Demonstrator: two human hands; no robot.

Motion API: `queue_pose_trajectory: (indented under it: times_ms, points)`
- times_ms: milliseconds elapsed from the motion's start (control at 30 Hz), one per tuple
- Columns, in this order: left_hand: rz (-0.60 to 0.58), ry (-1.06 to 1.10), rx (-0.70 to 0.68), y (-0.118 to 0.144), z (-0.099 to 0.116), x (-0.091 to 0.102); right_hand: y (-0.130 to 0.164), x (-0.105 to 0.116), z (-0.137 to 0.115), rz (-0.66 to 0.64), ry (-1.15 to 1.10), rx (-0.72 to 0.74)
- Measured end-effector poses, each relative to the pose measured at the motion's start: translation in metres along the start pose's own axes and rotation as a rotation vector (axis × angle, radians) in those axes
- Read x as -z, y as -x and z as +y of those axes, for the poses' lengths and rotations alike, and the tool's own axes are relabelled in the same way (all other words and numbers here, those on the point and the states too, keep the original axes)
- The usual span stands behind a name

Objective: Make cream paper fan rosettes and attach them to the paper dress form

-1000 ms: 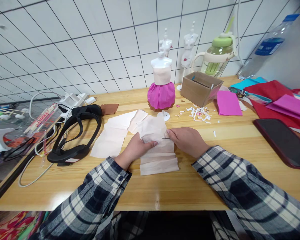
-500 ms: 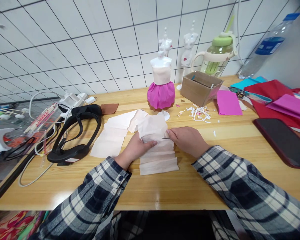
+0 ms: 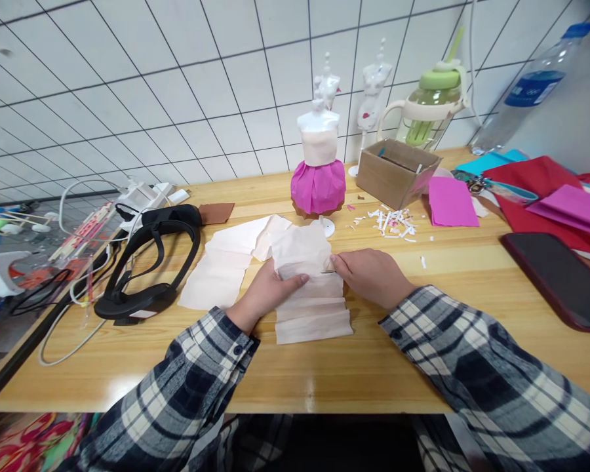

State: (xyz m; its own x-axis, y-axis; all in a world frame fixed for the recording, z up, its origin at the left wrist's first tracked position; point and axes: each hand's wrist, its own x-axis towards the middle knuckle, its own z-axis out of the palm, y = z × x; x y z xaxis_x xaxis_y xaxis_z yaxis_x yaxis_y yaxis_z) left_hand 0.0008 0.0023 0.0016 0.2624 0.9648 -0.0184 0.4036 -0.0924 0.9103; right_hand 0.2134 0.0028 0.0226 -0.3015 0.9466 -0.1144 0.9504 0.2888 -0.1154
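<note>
A creased cream sheet (image 3: 314,311), which could be crepe paper or thin cloth, lies across the table in front of me with several folds running crosswise. My left hand (image 3: 265,295) grips its left side, thumb on top and fingers tucked underneath. At the right edge, my right hand (image 3: 373,275) is closed in a pinch on the same sheet. A thin dark line shows beside the right thumb; whether it is a gap or a tool I cannot tell. Left of the hands rests a second cream sheet (image 3: 219,272). Beyond stands a small dress form (image 3: 318,121) with a cream top and magenta skirt (image 3: 318,187).
A black headset strap (image 3: 150,262), cables and a glue gun (image 3: 2,272) crowd the left. Behind to the right are a cardboard box (image 3: 398,174), white paper scraps (image 3: 393,223) and a green-lidded jug (image 3: 430,108). A phone (image 3: 560,278) and coloured sheets (image 3: 531,180) lie at far right.
Both hands stay almost in place on the cream sheet. The dark line beside my right thumb is less visible than before.
</note>
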Motion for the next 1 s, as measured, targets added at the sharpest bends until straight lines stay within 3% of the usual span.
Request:
queue_pose_trajectory:
  times_ms: [467, 667, 1000]
  points:
    - [-0.027, 0.033, -0.005, 0.0003, 0.0011, -0.0007, -0.0003, -0.0016, -0.0003, 0.011, -0.023, 0.028]
    - [0.038, -0.007, -0.018, -0.0006, -0.0023, -0.0009, -0.0004, -0.0001, 0.0018, 0.030, -0.002, 0.005]
    - [-0.005, -0.008, 0.009, 0.0002, 0.0031, -0.0013, -0.0003, -0.0050, -0.0016, 0.053, -0.066, 0.037]
